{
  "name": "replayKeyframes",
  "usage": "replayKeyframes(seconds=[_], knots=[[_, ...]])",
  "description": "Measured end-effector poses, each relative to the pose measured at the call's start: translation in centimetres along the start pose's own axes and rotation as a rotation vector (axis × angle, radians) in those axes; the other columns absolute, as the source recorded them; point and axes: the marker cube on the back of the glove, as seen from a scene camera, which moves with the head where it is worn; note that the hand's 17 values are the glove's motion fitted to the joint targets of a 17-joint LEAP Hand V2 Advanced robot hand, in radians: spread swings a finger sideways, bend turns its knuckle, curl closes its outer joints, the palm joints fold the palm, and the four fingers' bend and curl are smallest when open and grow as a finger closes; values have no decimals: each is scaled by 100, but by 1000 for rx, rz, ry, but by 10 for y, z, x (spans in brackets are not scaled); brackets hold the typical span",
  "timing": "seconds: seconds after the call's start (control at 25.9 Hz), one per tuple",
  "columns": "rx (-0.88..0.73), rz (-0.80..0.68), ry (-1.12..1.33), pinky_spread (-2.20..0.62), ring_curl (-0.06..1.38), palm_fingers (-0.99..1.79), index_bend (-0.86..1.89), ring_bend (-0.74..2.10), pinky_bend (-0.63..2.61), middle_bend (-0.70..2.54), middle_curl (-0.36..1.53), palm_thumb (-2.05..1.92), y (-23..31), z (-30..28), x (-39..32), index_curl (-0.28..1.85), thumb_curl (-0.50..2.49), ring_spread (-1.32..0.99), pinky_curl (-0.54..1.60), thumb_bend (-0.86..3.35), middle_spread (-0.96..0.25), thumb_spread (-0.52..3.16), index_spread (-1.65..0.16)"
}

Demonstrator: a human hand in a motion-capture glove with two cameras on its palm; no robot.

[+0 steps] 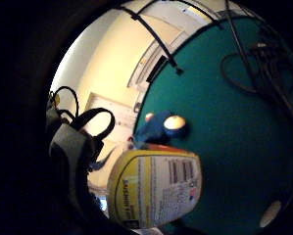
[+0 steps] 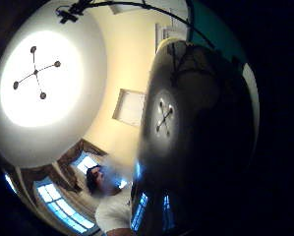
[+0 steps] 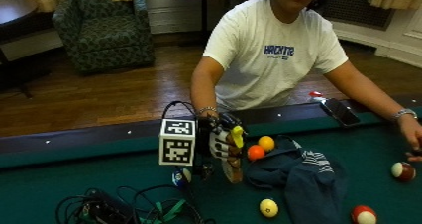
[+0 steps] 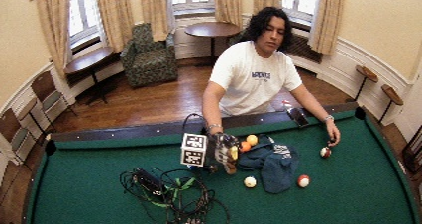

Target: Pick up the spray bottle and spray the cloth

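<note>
In the outside view my gloved right hand (image 3: 219, 140) grips a spray bottle (image 3: 233, 159) with a yellow trigger, upright just above the green felt (image 3: 79, 179). The dark blue cloth (image 3: 300, 177) lies crumpled on the felt beside the bottle, on the side away from the hand. The little finger side palm view shows the bottle's yellow and white label (image 1: 156, 188) close up, with the blue cloth (image 1: 153, 131) beyond it. The bottle (image 2: 186, 137) fills much of the thumb side palm view. From the wide outside view, hand (image 4: 219, 148), bottle (image 4: 231, 159) and cloth (image 4: 272, 165) sit mid-table.
An orange ball (image 3: 256, 152) and a yellow-orange ball (image 3: 266, 142) lie against the cloth. A yellow ball (image 3: 268, 207), two red and white balls (image 3: 402, 171) and a blue ball (image 3: 179, 177) lie around. Tangled cables (image 3: 119, 209) lie front left. A phone (image 3: 340, 112) rests on the rail.
</note>
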Motion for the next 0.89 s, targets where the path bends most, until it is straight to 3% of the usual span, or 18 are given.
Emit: replayKeyframes(seconds=[0.43,0.7,0.89], knots=[[-158,-162,28,-33,50,142,38,82,54,63,58,94,20,-42,-110,49,61,-20,45,-2,-21,68,-26],[-172,-204,-38,-33,50,140,39,83,55,65,59,94,37,-39,-130,52,64,-20,45,-3,-20,65,-25],[-284,-207,-60,-33,51,139,40,84,55,66,60,94,52,-14,-132,54,67,-20,45,-3,-20,63,-25]])
